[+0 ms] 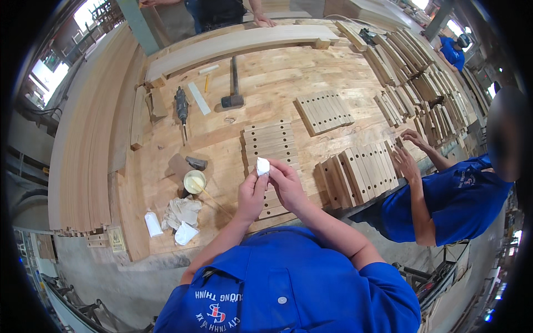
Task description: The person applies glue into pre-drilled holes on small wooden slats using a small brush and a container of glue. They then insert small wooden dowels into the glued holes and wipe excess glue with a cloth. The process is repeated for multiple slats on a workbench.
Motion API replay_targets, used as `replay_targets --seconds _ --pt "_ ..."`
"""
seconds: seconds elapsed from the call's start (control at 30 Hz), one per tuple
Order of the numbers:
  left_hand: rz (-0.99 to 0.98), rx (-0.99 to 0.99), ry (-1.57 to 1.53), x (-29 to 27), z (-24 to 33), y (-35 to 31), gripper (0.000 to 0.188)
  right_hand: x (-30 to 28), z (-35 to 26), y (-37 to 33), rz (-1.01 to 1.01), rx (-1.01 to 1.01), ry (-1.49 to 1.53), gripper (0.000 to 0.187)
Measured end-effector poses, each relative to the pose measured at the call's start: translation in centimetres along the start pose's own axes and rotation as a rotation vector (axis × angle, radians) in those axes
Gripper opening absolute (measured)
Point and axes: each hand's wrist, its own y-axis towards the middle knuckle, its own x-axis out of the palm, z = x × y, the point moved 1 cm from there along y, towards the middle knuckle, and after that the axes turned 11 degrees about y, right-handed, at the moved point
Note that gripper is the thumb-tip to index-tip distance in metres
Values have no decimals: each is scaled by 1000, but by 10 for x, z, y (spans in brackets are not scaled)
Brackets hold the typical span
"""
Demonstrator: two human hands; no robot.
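In front of my chest, both hands are closed on a small white packet-like thing [262, 165] with a pointed top; its exact kind I cannot make out. My left hand [252, 195] pinches it from the left, my right hand [285, 186] from the right. Beneath them lies a row of wooden strips with dark holes [270, 139], partly covered by my hands. To the left stand a cup of pale paste [194, 181] with a thin stick [214, 201], a crumpled cloth [183, 211] and a white pouch [153, 223].
Further back lie a power drill [181, 108], a white strip [199, 99], a pencil [206, 84] and a mallet [233, 100]. Drilled blocks [361, 175] stand at right, near a co-worker's hands [408, 161]. Long boards [91, 127] are stacked at left.
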Motion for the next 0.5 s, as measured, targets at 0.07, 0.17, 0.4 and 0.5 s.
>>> replay_targets --seconds 0.07,0.17,0.4,0.5 --pt "67 77 -23 3 1 1 24 3 2 -4 -17 -51 31 25" --pt "167 108 -3 10 4 -1 19 1 10 -7 -32 -40 66 28" --pt "4 -276 -33 -5 -16 3 29 -14 18 1 45 98 174 14" --pt "-7 -392 36 -26 -33 -16 26 -5 13 13 141 60 169 15"
